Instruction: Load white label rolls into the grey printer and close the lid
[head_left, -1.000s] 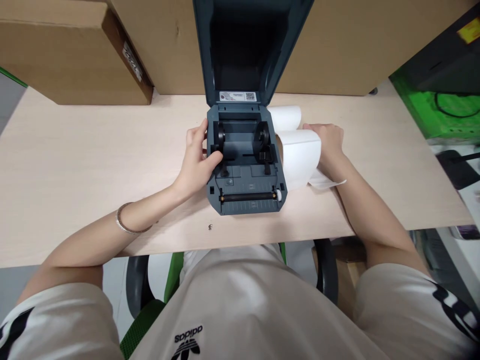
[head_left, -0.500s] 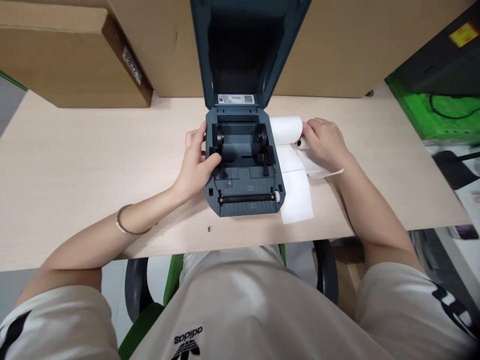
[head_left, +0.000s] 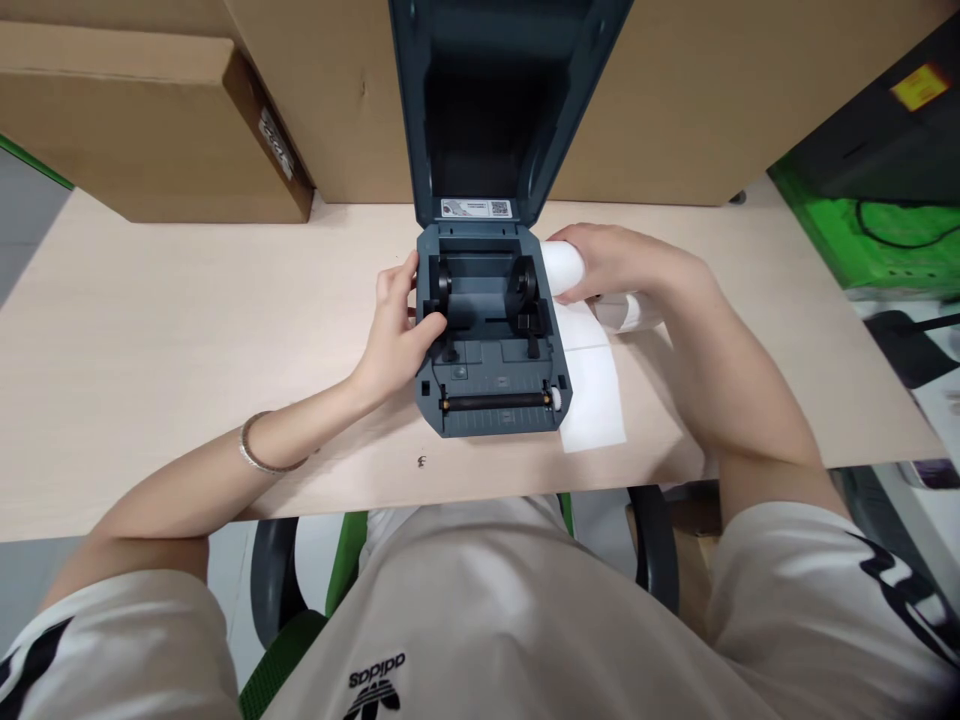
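Note:
A dark blue-grey printer (head_left: 491, 350) stands on the table with its lid (head_left: 502, 110) raised and its inner bay showing. My left hand (head_left: 397, 335) grips the printer's left side, thumb over the edge and fingers along the outside. To the right of the printer, my right hand (head_left: 592, 262) is wrapped round a white paper roll (head_left: 562, 268). A strip of white paper (head_left: 592, 390) lies flat below that roll, beside the printer. Under my right forearm is a second, smaller white roll (head_left: 628, 312), partly hidden.
The light wooden table (head_left: 187, 330) has a cardboard box (head_left: 150, 130) at its back left. A large cardboard panel (head_left: 660, 110) stands behind the printer. Green and black items (head_left: 885, 225) are at the far right.
My right hand has moved left, from the small roll's end onto the larger roll, and closed round it. My left hand keeps its grip. The view has shifted slightly.

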